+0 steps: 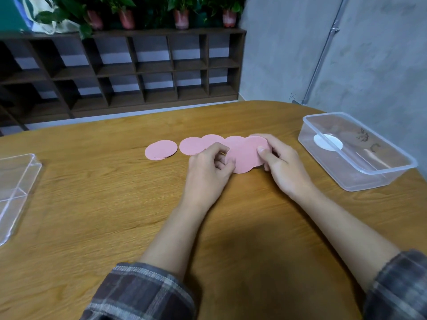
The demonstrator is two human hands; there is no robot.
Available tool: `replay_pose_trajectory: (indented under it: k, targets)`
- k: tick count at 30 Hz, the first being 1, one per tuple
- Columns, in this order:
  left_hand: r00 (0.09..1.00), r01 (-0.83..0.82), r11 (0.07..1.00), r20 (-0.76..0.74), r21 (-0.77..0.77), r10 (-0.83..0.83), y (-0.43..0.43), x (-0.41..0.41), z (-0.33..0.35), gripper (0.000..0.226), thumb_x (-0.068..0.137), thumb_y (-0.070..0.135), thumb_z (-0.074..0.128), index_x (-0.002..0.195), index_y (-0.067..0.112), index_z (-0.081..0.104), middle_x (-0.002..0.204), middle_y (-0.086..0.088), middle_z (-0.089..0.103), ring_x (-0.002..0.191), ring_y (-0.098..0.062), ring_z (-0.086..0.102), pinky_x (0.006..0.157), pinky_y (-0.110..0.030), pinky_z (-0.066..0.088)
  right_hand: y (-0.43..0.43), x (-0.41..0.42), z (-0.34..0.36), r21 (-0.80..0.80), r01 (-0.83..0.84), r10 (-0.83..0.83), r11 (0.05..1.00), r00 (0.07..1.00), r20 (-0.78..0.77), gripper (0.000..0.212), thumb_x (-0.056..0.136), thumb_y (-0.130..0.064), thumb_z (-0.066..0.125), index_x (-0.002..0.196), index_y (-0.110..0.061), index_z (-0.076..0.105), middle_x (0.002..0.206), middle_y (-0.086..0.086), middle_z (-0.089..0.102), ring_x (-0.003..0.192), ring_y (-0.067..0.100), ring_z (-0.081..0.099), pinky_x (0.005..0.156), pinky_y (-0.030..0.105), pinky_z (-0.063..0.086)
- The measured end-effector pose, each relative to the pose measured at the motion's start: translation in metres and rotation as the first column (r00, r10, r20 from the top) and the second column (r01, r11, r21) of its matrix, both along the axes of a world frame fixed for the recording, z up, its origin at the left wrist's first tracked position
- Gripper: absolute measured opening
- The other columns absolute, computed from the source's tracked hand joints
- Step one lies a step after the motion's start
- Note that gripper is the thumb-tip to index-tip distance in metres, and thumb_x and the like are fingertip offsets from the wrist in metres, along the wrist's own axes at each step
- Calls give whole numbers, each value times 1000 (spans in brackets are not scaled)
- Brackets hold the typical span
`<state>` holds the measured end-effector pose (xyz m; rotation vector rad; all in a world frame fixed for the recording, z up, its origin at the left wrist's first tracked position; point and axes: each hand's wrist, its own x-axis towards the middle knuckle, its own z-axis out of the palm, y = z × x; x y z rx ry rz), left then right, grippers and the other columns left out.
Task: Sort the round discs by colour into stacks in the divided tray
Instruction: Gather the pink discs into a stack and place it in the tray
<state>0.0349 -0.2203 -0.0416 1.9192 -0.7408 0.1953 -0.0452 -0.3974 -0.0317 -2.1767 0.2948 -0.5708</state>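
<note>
**Pink discs gathered between both hands, tray not yet loaded**

Discs first: my left hand (209,166) and right hand (280,161) are closed together on a small fan of pink discs (245,155), held just above the middle of the tabletop (97,204). The left grip pinches the near-left rim, thumb on top; the right grip clamps the right rim, thumb pressed on the face. More pink discs lie flat beyond my hands toward the far edge: an overlapping row (196,145) and a separate little pile (161,150) to its left.

They look thin, light and slightly flexible, like card or foam sheet. I judge they will slide over one another easily, so I should take them by opposite rims and square the stack before lifting.

At the left edge sits the divided tray (17,188), clear, with nothing in the compartments I can see. By the right edge stands a clear plastic tub (355,151) holding a white disc (328,142). Dark marks show on the tub's floor, possibly print or specks; I cannot read any writing or brand.
</note>
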Motion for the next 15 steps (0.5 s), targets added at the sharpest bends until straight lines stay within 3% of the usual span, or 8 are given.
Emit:
replay_pose_trajectory:
  k: [5, 7, 10, 12, 15]
  targets:
    - [995, -26, 999, -101, -39, 22, -8, 10, -2, 22, 88, 25, 82, 108, 22, 75, 76, 6, 74, 68, -1, 69, 71, -11, 52, -1, 3, -1, 23, -33, 33, 999, 999, -24, 37, 107, -22, 39, 125, -40, 66, 65, -23, 57, 72, 10, 53, 72, 26, 40]
    - [993, -31, 999, -117, -36, 27, -11, 14, -2, 27, 88, 29, 83, 113, 21, 77, 74, 6, 75, 68, -3, 71, 75, -16, 56, -1, 4, 0, 18, -53, 54, 998, 997, -59, 36, 110, -27, 36, 127, -42, 64, 67, -27, 58, 73, 5, 53, 72, 21, 38]
    - [993, -38, 999, -112, -17, 36, -18, 17, -2, 21, 88, 31, 82, 105, 20, 79, 71, 5, 73, 66, -5, 69, 71, -14, 54, 2, 2, 3, -34, -94, 90, 995, 991, -102, 33, 110, -41, 37, 135, -40, 57, 97, -36, 63, 94, -10, 56, 84, 12, 39]
    - [995, -33, 999, -91, -11, 31, -23, 20, -2, 19, 88, 31, 82, 102, 19, 78, 70, 6, 70, 64, -4, 65, 66, -10, 49, 2, 3, 2, -100, -91, 79, 991, 990, -113, 34, 108, -36, 44, 142, -33, 52, 122, -19, 65, 113, 2, 56, 94, 21, 41]
    - [999, 0, 1000, 35, 25, -1, -29, 26, -3, 21, 90, 34, 79, 103, 18, 77, 82, 8, 70, 76, -4, 64, 74, -20, 53, -4, 5, 0, -166, -25, 9, 986, 995, -100, 35, 107, -25, 48, 142, -28, 51, 125, -7, 63, 116, 11, 54, 91, 24, 37]
